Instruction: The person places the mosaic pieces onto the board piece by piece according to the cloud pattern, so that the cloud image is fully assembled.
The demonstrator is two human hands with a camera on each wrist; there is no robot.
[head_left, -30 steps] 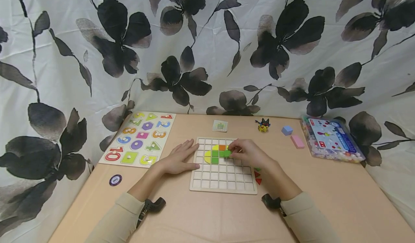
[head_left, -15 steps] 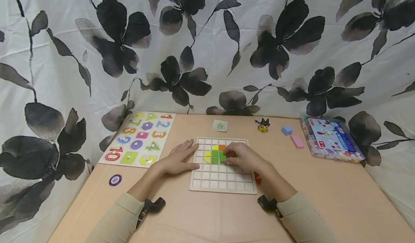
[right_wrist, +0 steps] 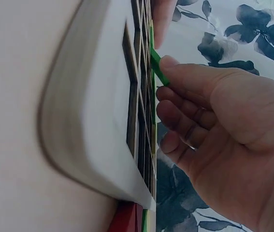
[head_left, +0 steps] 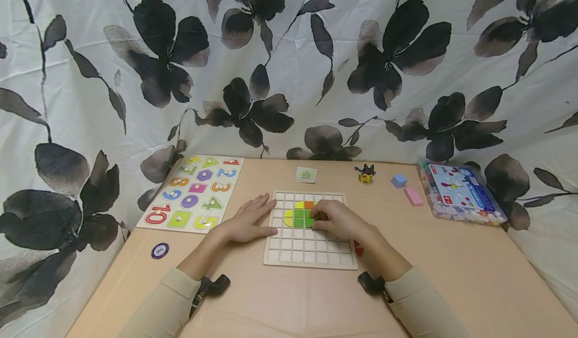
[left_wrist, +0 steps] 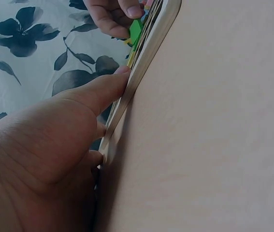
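Note:
A wooden grid board [head_left: 311, 255] lies at the middle of the table. My left hand [head_left: 248, 222] rests along its left edge with fingers extended; in the left wrist view the thumb touches the rim. Over the board, my right hand [head_left: 340, 220] pinches a thin green tile [right_wrist: 159, 67] between thumb and fingers, tilted against the grid surface in the right wrist view. Set in the cells beside it are green tiles [head_left: 298, 222], yellow curved pieces [head_left: 288, 218] and an orange tile [head_left: 309, 205]. The right fingers hide some cells in the head view.
Red triangles [head_left: 358, 250] lie by the board's right edge, partly behind my forearm. A number puzzle [head_left: 201, 195] and purple chip [head_left: 160, 250] are left. Behind stand a small card [head_left: 306, 174] and figurine [head_left: 366, 174]; blue block [head_left: 399, 180], pink block [head_left: 413, 196] and plastic box [head_left: 465, 195] are right.
My right hand has shifted slightly left and down over the board with the green tile, then stayed nearly still over the last half second. My left hand has not moved.

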